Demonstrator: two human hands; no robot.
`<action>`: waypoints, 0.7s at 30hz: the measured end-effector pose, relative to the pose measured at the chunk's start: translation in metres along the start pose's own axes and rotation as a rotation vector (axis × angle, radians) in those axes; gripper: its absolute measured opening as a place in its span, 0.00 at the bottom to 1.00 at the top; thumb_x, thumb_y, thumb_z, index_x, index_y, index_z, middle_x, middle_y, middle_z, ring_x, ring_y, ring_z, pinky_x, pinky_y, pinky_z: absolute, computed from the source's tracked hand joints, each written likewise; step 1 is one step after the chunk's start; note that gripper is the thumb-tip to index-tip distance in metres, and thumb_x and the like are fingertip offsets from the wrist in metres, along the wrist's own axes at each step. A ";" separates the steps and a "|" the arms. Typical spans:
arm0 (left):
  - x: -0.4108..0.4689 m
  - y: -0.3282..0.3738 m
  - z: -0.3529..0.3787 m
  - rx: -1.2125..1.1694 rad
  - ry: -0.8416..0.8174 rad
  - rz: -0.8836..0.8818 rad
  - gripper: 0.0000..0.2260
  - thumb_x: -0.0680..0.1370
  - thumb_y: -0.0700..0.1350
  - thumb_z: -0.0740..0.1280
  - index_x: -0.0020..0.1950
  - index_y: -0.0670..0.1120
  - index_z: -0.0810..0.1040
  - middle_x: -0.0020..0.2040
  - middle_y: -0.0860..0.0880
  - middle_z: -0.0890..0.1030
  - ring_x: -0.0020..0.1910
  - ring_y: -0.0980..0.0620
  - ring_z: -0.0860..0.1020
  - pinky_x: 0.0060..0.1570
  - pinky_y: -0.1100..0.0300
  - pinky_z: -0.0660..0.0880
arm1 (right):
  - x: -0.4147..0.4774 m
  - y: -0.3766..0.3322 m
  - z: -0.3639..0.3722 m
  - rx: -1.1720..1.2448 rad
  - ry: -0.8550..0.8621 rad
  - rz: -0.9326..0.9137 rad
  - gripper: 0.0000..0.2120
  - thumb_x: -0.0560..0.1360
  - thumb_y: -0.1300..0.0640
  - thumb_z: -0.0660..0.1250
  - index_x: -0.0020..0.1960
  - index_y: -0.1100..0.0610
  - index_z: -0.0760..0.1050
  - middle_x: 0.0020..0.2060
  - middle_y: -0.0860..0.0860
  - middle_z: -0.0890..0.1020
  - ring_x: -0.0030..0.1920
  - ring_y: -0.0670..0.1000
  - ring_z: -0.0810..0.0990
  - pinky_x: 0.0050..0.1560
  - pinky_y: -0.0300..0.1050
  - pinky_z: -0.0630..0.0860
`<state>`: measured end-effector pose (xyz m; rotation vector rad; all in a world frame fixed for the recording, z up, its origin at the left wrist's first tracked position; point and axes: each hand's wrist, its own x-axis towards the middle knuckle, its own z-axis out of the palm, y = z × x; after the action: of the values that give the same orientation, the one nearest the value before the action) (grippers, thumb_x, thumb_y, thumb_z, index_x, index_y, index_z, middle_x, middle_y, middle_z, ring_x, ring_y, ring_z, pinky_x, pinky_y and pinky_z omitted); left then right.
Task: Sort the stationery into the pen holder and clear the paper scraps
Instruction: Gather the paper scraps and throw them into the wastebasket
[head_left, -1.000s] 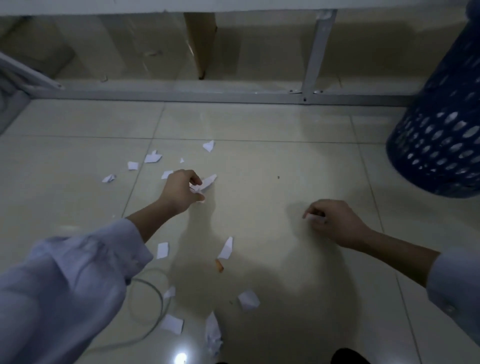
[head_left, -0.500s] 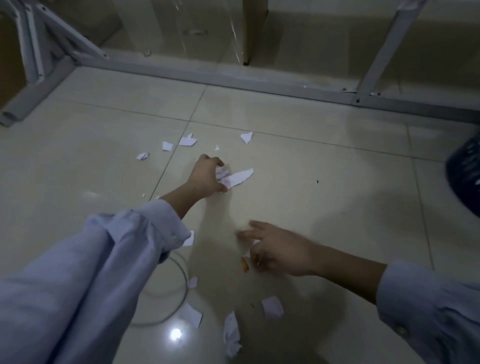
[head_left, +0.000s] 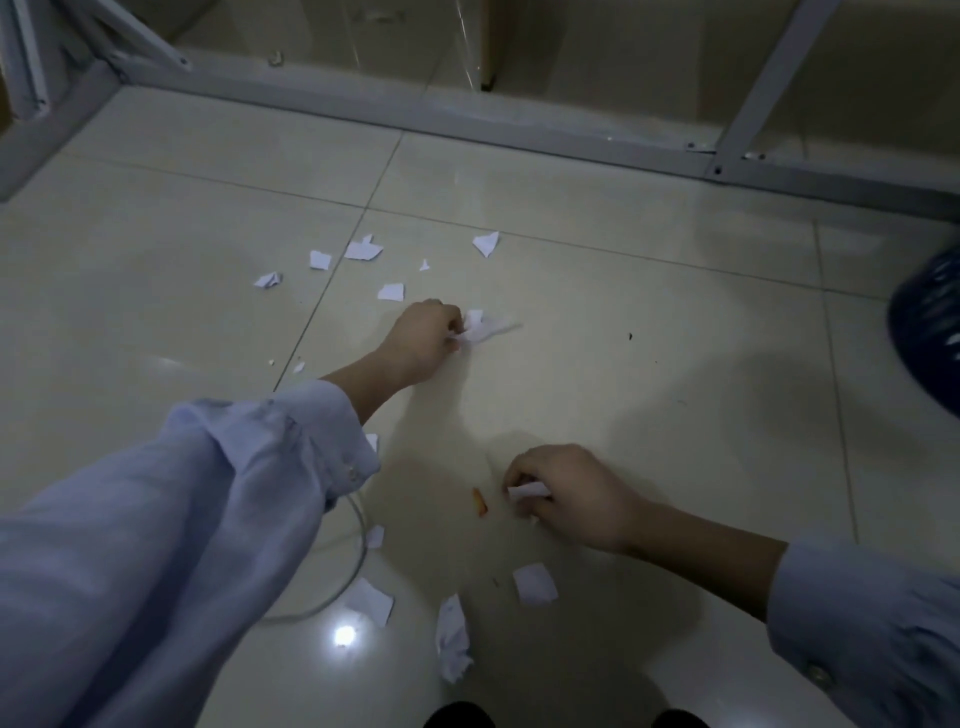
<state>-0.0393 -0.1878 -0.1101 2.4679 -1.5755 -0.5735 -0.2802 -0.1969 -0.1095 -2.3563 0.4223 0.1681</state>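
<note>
1. Nearest the camera, three paper scraps lie on the tiled floor (head_left: 597, 270): a crumpled scrap (head_left: 453, 639), a flat scrap (head_left: 534, 583) and a scrap beside the white cable (head_left: 358, 551).
2. The right hand (head_left: 569, 496) is curled, pinching a small white scrap (head_left: 527, 491), with an orange fragment (head_left: 479, 502) just left of it.
3. Farther out, the left hand (head_left: 423, 340) is closed, pinching a bunch of scraps (head_left: 480, 328).
4. Beyond it, six loose scraps (head_left: 362, 250) lie scattered.
5. A dark perforated bin (head_left: 927, 317) stands at the right edge.
</note>
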 end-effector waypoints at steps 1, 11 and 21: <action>-0.001 0.001 0.001 0.039 0.004 0.006 0.10 0.76 0.40 0.65 0.55 0.37 0.76 0.55 0.37 0.77 0.55 0.40 0.75 0.51 0.55 0.66 | -0.001 0.000 -0.001 0.055 0.017 0.024 0.06 0.71 0.62 0.69 0.48 0.60 0.81 0.44 0.53 0.84 0.46 0.50 0.81 0.49 0.47 0.75; -0.034 0.008 0.015 0.219 0.045 0.043 0.08 0.75 0.32 0.58 0.53 0.37 0.72 0.53 0.37 0.75 0.51 0.38 0.74 0.46 0.54 0.65 | -0.023 -0.006 0.006 -0.116 -0.326 -0.039 0.25 0.67 0.51 0.76 0.62 0.53 0.75 0.51 0.53 0.80 0.50 0.49 0.76 0.47 0.40 0.67; -0.081 -0.008 0.008 -0.016 -0.013 0.006 0.06 0.74 0.34 0.62 0.50 0.37 0.75 0.49 0.39 0.80 0.51 0.40 0.76 0.42 0.58 0.66 | -0.033 -0.013 0.009 -0.229 -0.385 -0.125 0.10 0.69 0.56 0.71 0.50 0.57 0.81 0.51 0.54 0.76 0.52 0.54 0.76 0.50 0.46 0.71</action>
<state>-0.0655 -0.1113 -0.1009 2.4516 -1.5767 -0.5994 -0.3061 -0.1735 -0.0998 -2.4861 0.0700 0.6267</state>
